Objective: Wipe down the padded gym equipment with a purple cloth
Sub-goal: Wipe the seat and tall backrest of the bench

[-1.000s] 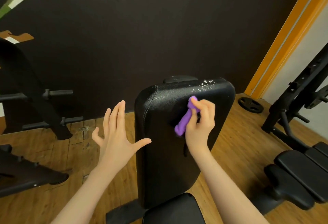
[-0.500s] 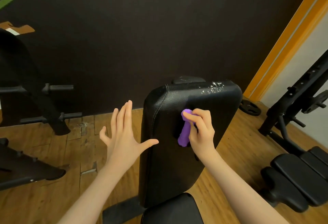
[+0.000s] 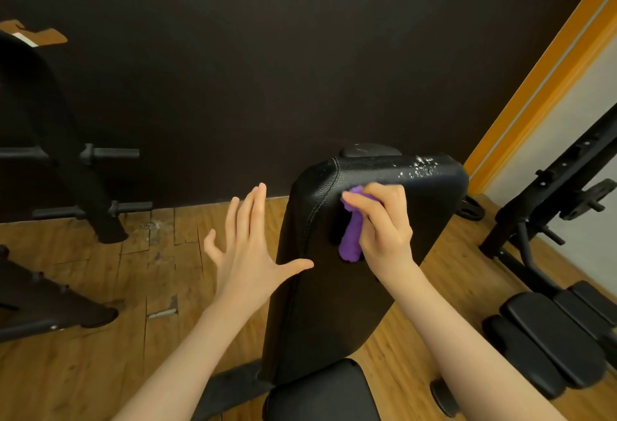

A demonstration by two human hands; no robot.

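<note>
Right hand (image 3: 384,230): grip curled round bunched purple cloth (image 3: 351,237), pressing it against upright black padded leather backrest (image 3: 334,304), upper part.
Left hand (image 3: 247,250): fingers spread, holding nothing, thumb tip beside backrest edge.

Wooden plank floor (image 3: 100,364) carried everything. Black padded bench backrest (image 3: 334,304) stood at centre, its seat pad (image 3: 320,394) at 6 o'clock. Dark weight rack (image 3: 83,187) at 9 o'clock, its base (image 3: 50,314) on the planks. Second bench pads (image 3: 551,337) at 4 o'clock. Weight plate (image 3: 470,212) lay at 2 o'clock.
</note>
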